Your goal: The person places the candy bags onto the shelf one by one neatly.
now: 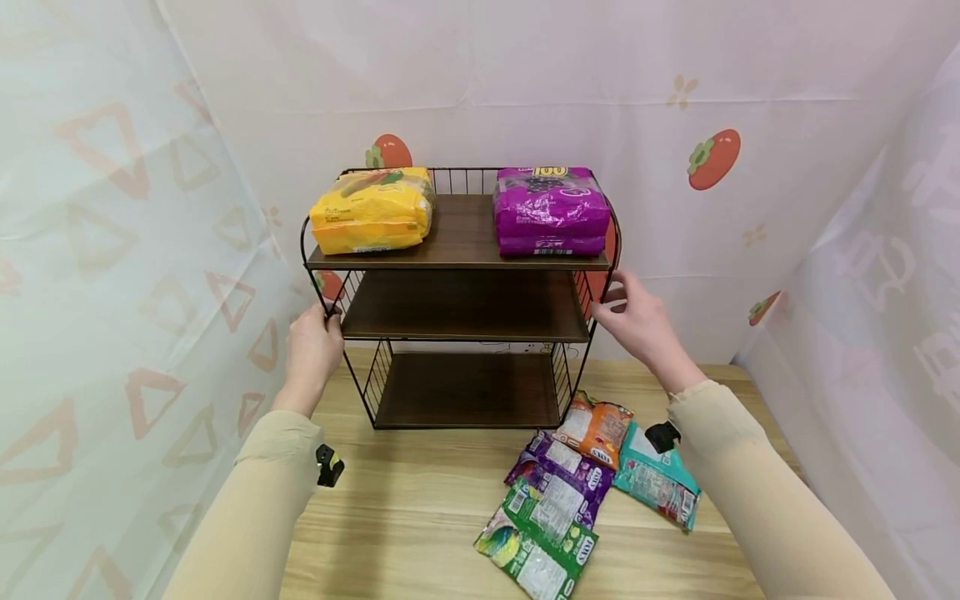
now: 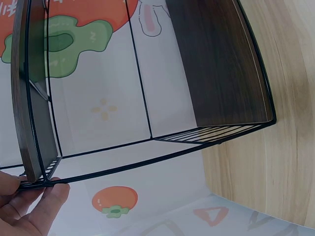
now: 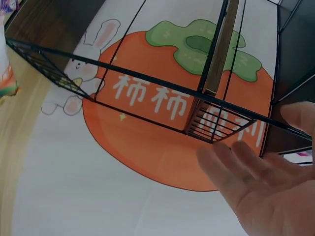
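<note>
A three-tier rack [image 1: 465, 304] with a black wire frame and dark brown wooden shelves stands on the table. My left hand [image 1: 312, 346] grips its left side at the middle shelf; in the left wrist view thumb and fingers [image 2: 55, 196] pinch the wire frame there. On the other side, my right hand [image 1: 641, 321] is at the right post just below the top shelf. The right wrist view shows its thumb by the black wire and its fingers [image 3: 231, 167] loosely extended beside the side grid. A yellow bag [image 1: 371, 212] and a purple bag [image 1: 551, 208] lie on the top shelf.
Several flat packets lie on the wooden table [image 1: 405, 517] at the rack's front right: orange [image 1: 596, 427], purple [image 1: 562, 483], green [image 1: 536, 542] and teal [image 1: 656, 479]. Printed white cloth [image 1: 525, 67] hangs behind the rack and along both sides.
</note>
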The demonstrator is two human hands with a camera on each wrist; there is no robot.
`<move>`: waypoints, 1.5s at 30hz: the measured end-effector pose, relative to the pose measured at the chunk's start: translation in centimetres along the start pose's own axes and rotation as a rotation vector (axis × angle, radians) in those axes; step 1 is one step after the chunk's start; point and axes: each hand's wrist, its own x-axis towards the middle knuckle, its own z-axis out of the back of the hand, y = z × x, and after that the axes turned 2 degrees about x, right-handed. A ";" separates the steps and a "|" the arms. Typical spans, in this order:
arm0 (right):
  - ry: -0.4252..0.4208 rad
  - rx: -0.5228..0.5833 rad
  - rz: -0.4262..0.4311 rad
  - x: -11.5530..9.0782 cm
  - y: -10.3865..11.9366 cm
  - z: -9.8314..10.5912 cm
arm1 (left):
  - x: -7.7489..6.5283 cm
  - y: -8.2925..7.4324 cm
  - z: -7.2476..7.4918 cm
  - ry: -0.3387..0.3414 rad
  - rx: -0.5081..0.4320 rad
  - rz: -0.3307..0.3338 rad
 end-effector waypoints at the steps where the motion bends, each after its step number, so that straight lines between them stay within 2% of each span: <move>1: 0.030 0.013 -0.022 0.1 -0.1 0.0 | 0.0 0.0 0.0 -0.001 0.000 -0.001; 5: 0.103 0.105 -0.082 0.5 -0.5 0.0 | 0.0 0.0 -0.2 -0.010 0.003 -0.012; 10: 0.149 0.229 -0.111 0.7 -0.8 0.0 | 0.1 -0.1 -0.4 -0.016 -0.007 -0.020; 15: 0.179 0.270 -0.124 0.8 -0.9 0.0 | 0.0 -0.2 -0.4 -0.014 -0.009 -0.022; 22: 0.189 0.298 -0.133 0.9 -1.1 0.0 | -0.1 -0.4 -0.5 -0.007 -0.009 -0.017; 34: 0.184 0.275 -0.157 0.9 -1.3 0.1 | 0.1 -0.6 -0.5 0.009 -0.016 -0.010; 40: 0.186 0.306 -0.160 0.9 -1.1 -0.3 | 0.2 -0.2 -0.3 0.005 -0.054 -0.011; 45: 0.193 0.322 -0.161 1.0 -1.0 -0.6 | 0.2 0.5 -0.1 0.004 -0.112 0.013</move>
